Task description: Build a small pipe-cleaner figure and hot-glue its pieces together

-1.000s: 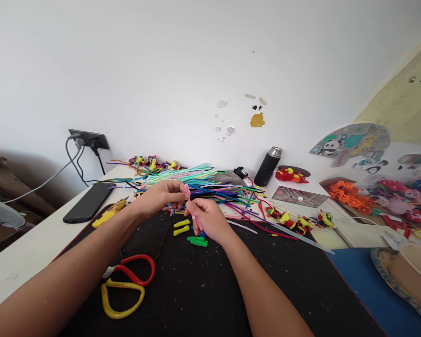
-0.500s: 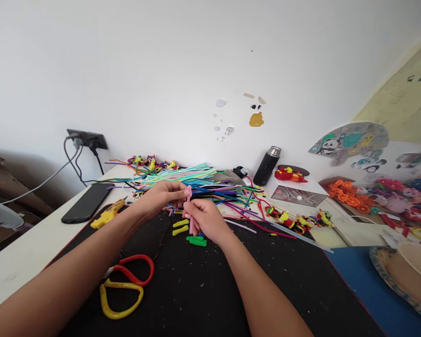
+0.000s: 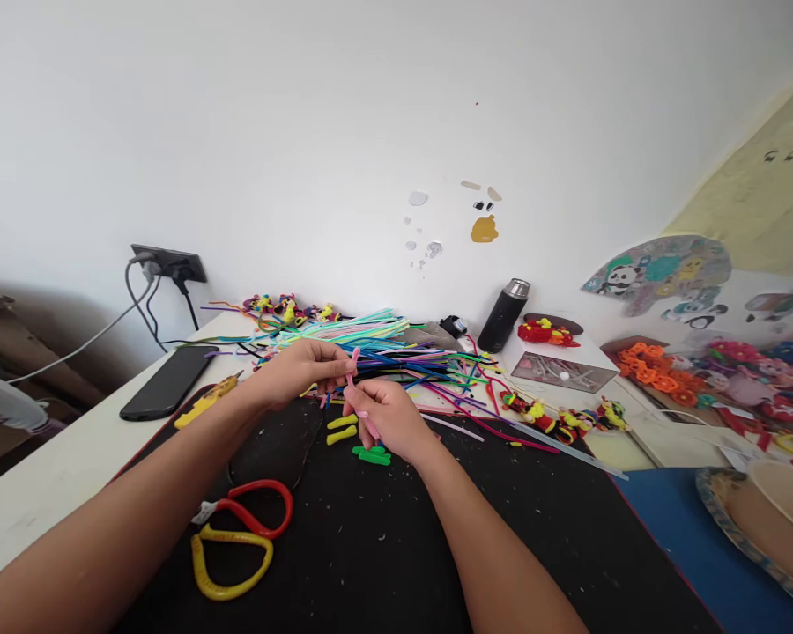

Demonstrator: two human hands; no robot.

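A pink pipe cleaner point(image 3: 352, 380) is pinched between both my hands above the black mat point(image 3: 396, 546). My left hand point(image 3: 310, 368) grips its upper part, with a bent tip sticking up past the fingers. Just below and to the right, my right hand point(image 3: 389, 414) is closed on the lower part, and a pink end pokes out beneath it. Beside the right hand lie short folded yellow pieces point(image 3: 342, 429) and green pieces point(image 3: 372, 455). Behind both hands spreads a heap of loose pipe cleaners point(image 3: 370, 330) in many colours.
Scissors point(image 3: 231, 563) with red and yellow handles lie front left. A yellow glue gun point(image 3: 204, 401) and a black phone point(image 3: 168, 383) rest further left. At the back right stand a black flask point(image 3: 503, 317) and a white box point(image 3: 561, 365), near small figures point(image 3: 568, 418).
The pink pipe cleaner has tilted, its lower end swinging right under my right hand. Both hands stay close together and keep their hold. The view has shifted slightly.
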